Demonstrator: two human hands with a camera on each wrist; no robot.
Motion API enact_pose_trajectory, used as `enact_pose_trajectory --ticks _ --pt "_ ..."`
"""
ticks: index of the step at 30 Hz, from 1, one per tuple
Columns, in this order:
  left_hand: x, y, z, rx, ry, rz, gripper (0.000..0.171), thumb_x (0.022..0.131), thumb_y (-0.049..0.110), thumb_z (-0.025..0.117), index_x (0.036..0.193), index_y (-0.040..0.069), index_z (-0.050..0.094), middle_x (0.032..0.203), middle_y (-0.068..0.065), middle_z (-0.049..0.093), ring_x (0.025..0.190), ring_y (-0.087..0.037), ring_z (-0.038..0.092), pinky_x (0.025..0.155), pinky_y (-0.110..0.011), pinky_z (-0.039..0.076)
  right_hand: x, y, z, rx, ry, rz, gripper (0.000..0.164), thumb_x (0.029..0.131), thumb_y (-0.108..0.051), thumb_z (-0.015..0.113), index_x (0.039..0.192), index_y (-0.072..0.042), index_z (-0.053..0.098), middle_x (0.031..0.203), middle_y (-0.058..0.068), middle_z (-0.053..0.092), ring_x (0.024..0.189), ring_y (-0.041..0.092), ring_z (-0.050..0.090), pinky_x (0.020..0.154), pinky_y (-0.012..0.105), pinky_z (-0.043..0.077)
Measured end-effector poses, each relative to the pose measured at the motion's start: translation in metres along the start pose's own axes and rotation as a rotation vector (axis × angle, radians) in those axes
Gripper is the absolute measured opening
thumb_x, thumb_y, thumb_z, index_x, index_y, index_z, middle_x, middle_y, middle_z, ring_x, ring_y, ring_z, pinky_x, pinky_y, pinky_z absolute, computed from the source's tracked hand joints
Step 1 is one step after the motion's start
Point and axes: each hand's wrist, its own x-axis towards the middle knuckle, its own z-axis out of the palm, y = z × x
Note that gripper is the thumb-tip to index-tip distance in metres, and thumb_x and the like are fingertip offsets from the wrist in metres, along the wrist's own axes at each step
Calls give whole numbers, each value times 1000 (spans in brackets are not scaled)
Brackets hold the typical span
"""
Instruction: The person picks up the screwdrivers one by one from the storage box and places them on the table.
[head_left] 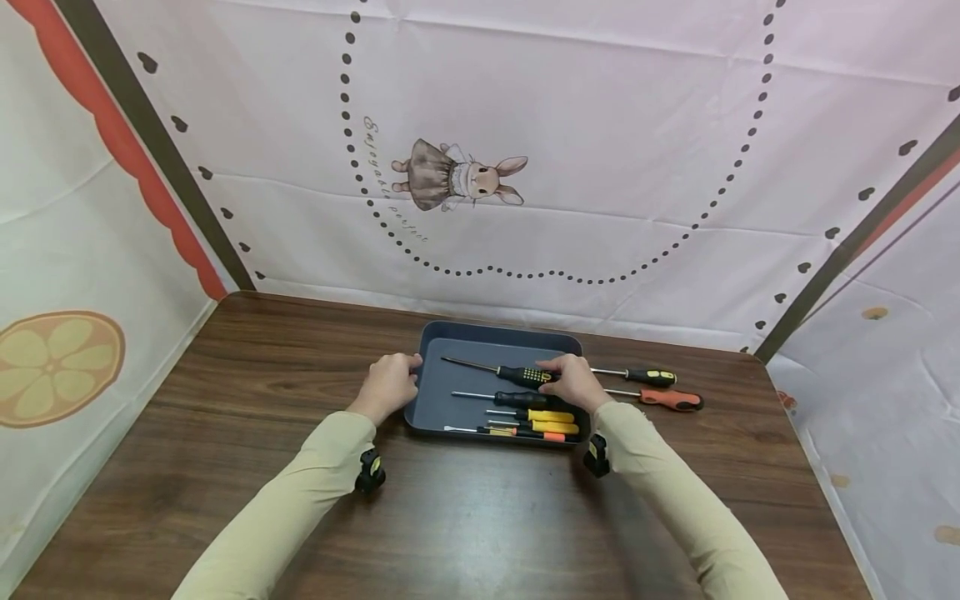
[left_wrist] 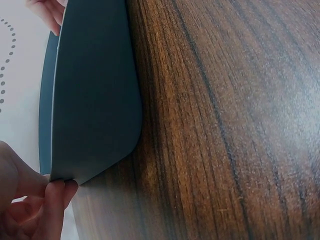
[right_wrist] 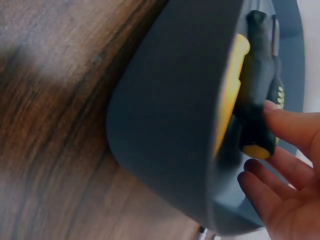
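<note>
With my left hand (head_left: 388, 385) pinching the tray's left rim (head_left: 423, 337), I can't tell if my part-curled right hand (head_left: 579, 382) holds the dotted screwdriver (head_left: 517, 376) inside; slack fingers could drop it onto the black screwdriver (head_left: 516, 399).

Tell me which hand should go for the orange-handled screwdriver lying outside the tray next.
Probably the right hand: it is over the right end of the tray, nearer the orange-handled screwdriver. The left hand pinches the opposite end, farther from that screwdriver.
</note>
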Motion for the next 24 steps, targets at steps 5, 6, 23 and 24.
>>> enact_pose_trajectory --ticks 5,6,23,24 --pt "0 0 1 11 6 10 35 84 3 55 119 0 59 120 -18 57 77 -21 56 58 -31 43 1 2 4 -27 11 -14 44 75 -5 71 118 -6 61 119 15 59 108 28 55 82 38 48" --pt "1 0 1 12 6 10 35 84 3 55 119 0 59 120 -18 57 77 -21 56 58 -31 43 1 2 5 -31 14 -16 44 75 -5 71 118 -6 61 119 15 59 109 28 55 83 38 47" --pt "1 0 1 24 15 7 35 84 3 55 119 0 59 120 -20 57 77 -22 57 57 -32 44 -4 5 3 40 62 -25 33 77 -9 71 110 -7 67 108 14 65 98 25 60 75 36 50" --pt "1 0 1 23 16 5 35 84 3 55 119 0 59 120 -20 57 77 -23 58 56 -32 44 -4 5 2 60 67 -26 33 77 -9 71 109 -7 67 107 14 65 95 25 61 73 35 51"
